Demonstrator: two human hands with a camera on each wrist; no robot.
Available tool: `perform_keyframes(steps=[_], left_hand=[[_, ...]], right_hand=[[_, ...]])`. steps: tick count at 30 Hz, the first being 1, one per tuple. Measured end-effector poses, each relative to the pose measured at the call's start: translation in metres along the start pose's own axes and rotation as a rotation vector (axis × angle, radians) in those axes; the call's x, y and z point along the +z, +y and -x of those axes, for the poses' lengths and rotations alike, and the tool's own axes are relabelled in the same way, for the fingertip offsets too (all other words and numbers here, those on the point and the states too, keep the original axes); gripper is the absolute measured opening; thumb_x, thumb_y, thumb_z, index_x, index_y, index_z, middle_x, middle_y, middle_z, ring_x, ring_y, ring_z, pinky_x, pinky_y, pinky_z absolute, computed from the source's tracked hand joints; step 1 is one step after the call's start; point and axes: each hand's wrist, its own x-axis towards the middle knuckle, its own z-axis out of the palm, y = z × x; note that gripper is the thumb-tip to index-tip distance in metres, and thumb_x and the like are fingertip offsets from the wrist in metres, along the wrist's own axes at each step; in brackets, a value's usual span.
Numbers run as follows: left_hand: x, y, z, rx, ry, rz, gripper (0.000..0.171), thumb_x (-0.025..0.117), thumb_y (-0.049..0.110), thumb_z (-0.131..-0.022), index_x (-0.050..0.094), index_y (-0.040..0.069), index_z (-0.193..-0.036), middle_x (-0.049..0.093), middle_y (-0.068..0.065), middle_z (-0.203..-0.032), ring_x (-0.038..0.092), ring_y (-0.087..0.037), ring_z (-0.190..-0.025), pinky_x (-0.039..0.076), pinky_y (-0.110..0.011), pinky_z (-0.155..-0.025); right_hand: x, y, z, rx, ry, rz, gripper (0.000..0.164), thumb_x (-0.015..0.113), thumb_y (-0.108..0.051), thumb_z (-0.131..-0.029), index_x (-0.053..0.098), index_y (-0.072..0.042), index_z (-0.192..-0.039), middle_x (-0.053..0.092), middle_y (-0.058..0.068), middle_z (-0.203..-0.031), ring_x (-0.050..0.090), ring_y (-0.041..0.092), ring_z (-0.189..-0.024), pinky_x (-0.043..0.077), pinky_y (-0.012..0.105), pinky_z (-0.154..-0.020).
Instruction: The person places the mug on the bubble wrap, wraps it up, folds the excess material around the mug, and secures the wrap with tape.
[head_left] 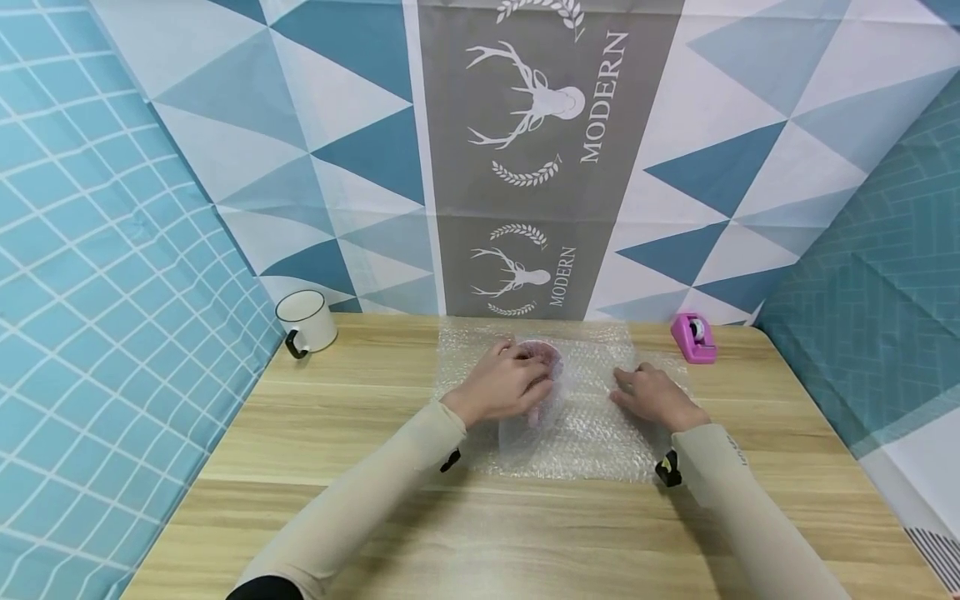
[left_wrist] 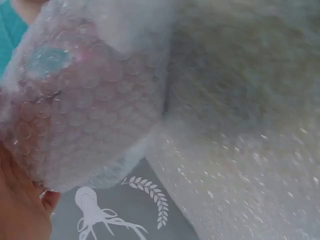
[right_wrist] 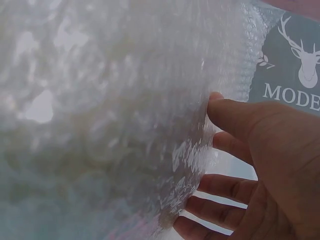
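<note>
A pink mug (head_left: 542,350), rim and handle showing through clear plastic, lies partly wrapped in a sheet of bubble wrap (head_left: 585,417) on the table. My left hand (head_left: 510,383) curls over the wrapped mug and holds it. In the left wrist view, bubble wrap covers the pinkish mug (left_wrist: 95,100), and the left hand (left_wrist: 20,195) grips its side. My right hand (head_left: 651,394) is at the right part of the sheet. Seen from the right wrist, the right hand (right_wrist: 270,170) has spread fingers whose tips touch the bubble wrap (right_wrist: 125,125); nothing is gripped between them.
A white enamel mug (head_left: 306,321) with a dark rim and black handle stands at the table's back left. A pink tape dispenser (head_left: 694,337) sits at the back right. Patterned cloth (head_left: 525,192) hangs behind the wooden table (head_left: 360,392).
</note>
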Motion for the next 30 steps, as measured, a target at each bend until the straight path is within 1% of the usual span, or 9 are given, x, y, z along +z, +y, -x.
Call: perform_keyframes(steps=[2,4,10,15,19,21,23,26,30], left_hand=[[0.0012,0.0002,0.0011,0.021,-0.019,-0.035,0.045,0.044,0.055,-0.105,0.07,0.027,-0.129,0.072,0.008,-0.131,0.059,-0.022,-0.13,0.037,-0.053,-0.118],[0.0023,0.0004,0.0011,0.038,-0.017,-0.071,0.048,0.042,0.058,-0.105,0.071,0.028,-0.128,0.071,0.007,-0.132,0.059,-0.022,-0.129,0.038,-0.052,-0.116],[0.005,0.001,-0.0003,0.037,-0.046,-0.122,0.047,0.034,0.051,-0.109,0.076,0.034,-0.122,0.068,0.005,-0.137,0.057,-0.021,-0.131,0.037,-0.051,-0.117],[0.0045,0.0047,-0.0007,-0.011,-0.074,-0.045,0.05,0.033,0.05,-0.109,0.078,0.029,-0.115,0.066,0.005,-0.135,0.056,-0.018,-0.132,0.032,-0.052,-0.12],[0.0073,0.0052,-0.0014,-0.036,-0.066,0.02,0.044,0.039,0.048,-0.108,0.064,0.015,-0.121,0.072,0.005,-0.12,0.063,-0.017,-0.121,0.03,-0.055,-0.121],[0.0078,0.0049,-0.001,-0.03,-0.053,0.037,0.038,0.041,0.048,-0.108,0.055,0.016,-0.124,0.072,0.006,-0.113,0.065,-0.018,-0.117,0.029,-0.056,-0.121],[0.0079,0.0043,-0.0008,-0.017,-0.036,0.053,0.038,0.042,0.047,-0.108,0.052,0.017,-0.13,0.072,0.006,-0.117,0.064,-0.02,-0.12,0.028,-0.056,-0.121],[0.0071,0.0039,-0.0005,0.012,-0.031,0.044,0.038,0.041,0.045,-0.109,0.057,0.02,-0.134,0.072,0.005,-0.127,0.061,-0.022,-0.129,0.027,-0.057,-0.121],[0.0045,0.0043,-0.0017,0.002,-0.084,0.02,0.044,0.042,0.051,-0.108,0.065,0.027,-0.137,0.068,0.008,-0.136,0.057,-0.02,-0.135,0.026,-0.055,-0.121]], right_hand=[[-0.0002,0.0,0.0,0.001,-0.001,0.002,0.057,0.059,-0.034,-0.103,0.052,0.002,-0.147,0.055,0.038,-0.135,0.058,0.051,-0.118,0.05,0.068,-0.1],[-0.0006,0.0,0.0001,0.003,0.001,0.002,0.057,0.058,-0.034,-0.103,0.051,0.002,-0.147,0.054,0.038,-0.135,0.058,0.051,-0.119,0.05,0.068,-0.1],[0.0017,0.0003,-0.0002,0.023,-0.015,-0.011,0.058,0.058,-0.034,-0.104,0.049,0.001,-0.149,0.052,0.039,-0.138,0.056,0.053,-0.123,0.048,0.068,-0.102],[0.0028,-0.0007,-0.0012,0.033,-0.025,-0.01,0.059,0.057,-0.035,-0.104,0.049,0.0,-0.15,0.051,0.039,-0.139,0.055,0.053,-0.123,0.048,0.069,-0.102],[0.0016,-0.0014,-0.0005,0.039,-0.034,-0.019,0.059,0.058,-0.035,-0.104,0.048,0.0,-0.151,0.051,0.039,-0.139,0.055,0.053,-0.122,0.048,0.069,-0.101],[0.001,-0.0016,0.0001,0.036,-0.032,-0.018,0.059,0.058,-0.035,-0.104,0.048,0.0,-0.15,0.051,0.039,-0.138,0.056,0.053,-0.121,0.049,0.069,-0.101],[0.0007,-0.0014,0.0004,0.034,-0.025,-0.019,0.059,0.058,-0.035,-0.104,0.049,0.0,-0.15,0.052,0.039,-0.137,0.057,0.052,-0.12,0.049,0.069,-0.1],[0.0003,-0.0012,0.0001,0.036,-0.016,-0.024,0.058,0.058,-0.035,-0.104,0.048,0.0,-0.15,0.052,0.039,-0.138,0.057,0.052,-0.121,0.049,0.069,-0.101],[0.001,0.0002,-0.0004,0.047,-0.018,-0.031,0.059,0.058,-0.035,-0.104,0.048,-0.001,-0.151,0.051,0.038,-0.139,0.055,0.052,-0.123,0.048,0.069,-0.102]])
